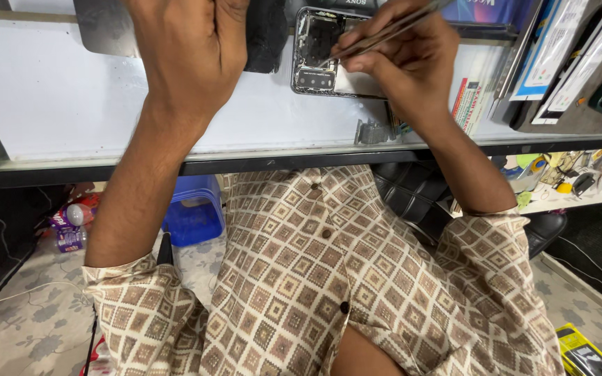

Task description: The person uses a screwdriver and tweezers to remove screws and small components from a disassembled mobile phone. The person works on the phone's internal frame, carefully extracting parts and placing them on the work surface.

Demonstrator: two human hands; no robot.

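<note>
An opened smartphone [317,52] lies with its back cover off on the white glass-topped counter [57,97], its dark inner parts and camera module showing. My right hand [402,59] grips metal tweezers [377,35], whose tips point into the phone's upper part. My left hand [189,49] rests on the counter to the left of the phone, fingers curled downward next to a black object [267,35]. Whether it holds anything is hidden.
A grey metal plate [102,31] lies at the counter's far left. Printed boxes and cards [559,49] crowd the right end. A small metal bracket [373,132] sits near the front edge. Below are a blue stool [193,212], bottles [67,226] and a cluttered shelf [566,181].
</note>
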